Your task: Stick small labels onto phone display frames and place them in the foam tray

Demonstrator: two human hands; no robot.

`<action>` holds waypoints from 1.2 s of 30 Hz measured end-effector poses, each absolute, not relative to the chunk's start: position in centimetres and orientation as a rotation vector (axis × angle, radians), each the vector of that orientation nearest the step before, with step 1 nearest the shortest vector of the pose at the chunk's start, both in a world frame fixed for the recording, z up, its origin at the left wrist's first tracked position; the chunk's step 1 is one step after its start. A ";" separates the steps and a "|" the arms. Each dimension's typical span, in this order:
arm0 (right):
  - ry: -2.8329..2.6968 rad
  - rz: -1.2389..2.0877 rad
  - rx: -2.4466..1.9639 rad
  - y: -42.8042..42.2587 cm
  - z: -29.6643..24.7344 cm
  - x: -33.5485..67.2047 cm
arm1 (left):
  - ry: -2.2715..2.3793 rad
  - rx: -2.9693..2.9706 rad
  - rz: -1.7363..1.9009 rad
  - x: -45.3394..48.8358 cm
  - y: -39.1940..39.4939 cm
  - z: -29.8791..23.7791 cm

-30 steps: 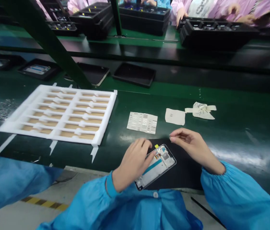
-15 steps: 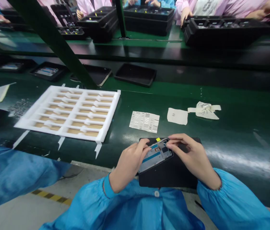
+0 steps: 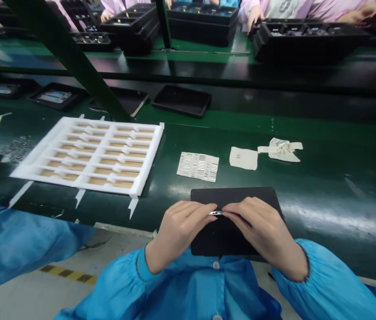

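Observation:
Between my two hands is a phone frame (image 3: 216, 213), turned so that only a short stretch of its thin edge shows. My left hand (image 3: 184, 226) pinches it from the left, with the thumb and fingers closed. My right hand (image 3: 257, 222) grips it from the right, fingertips close to those of the left. Most of the frame is hidden behind the fingers. Under both hands lies a black mat (image 3: 208, 240) at the bench's front edge. Beyond it is a sheet of small metallic strips (image 3: 197, 166), with a pale square sheet (image 3: 243, 158) to its right.
A white compartment tray (image 3: 134, 189) is taped down at left. Crumpled tape (image 3: 280, 150) lies at right. Black trays (image 3: 181, 101) line the back, one holding a phone frame (image 3: 54, 96). A green post (image 3: 70, 62) slants across. A co-worker's blue sleeve (image 3: 24, 240) is at left; others work opposite.
The phone frame has been tilted from showing its inner face to edge-on. My hands have come closer together. A yellow tab at its edge is out of sight. The whole view has shifted slightly.

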State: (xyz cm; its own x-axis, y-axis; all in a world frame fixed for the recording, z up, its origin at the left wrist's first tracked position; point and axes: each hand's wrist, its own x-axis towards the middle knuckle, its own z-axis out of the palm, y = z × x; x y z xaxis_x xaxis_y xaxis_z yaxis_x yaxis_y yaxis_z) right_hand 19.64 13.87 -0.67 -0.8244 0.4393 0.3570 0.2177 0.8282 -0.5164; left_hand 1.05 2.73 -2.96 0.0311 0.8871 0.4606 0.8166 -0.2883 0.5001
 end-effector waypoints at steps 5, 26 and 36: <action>-2.485 0.646 -0.458 13.6 -0.9 19.8 | 1.827 2.173 1.104 1.6 3.1 -2.4; -2.223 0.865 -0.485 14.1 -4.1 23.0 | 1.832 2.165 0.969 2.5 4.5 -1.8; -2.380 0.568 -0.398 14.0 -4.2 23.2 | 1.874 2.217 0.788 2.9 4.7 -0.5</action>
State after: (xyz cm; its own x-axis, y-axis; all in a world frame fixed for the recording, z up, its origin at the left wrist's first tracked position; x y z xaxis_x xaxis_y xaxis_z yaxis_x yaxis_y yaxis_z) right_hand 23.15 14.02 -4.24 -0.7426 0.4167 0.5243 0.1348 0.8599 -0.4924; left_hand 2.90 4.75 -0.53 0.0903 0.9493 0.3010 0.8794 -0.2178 0.4232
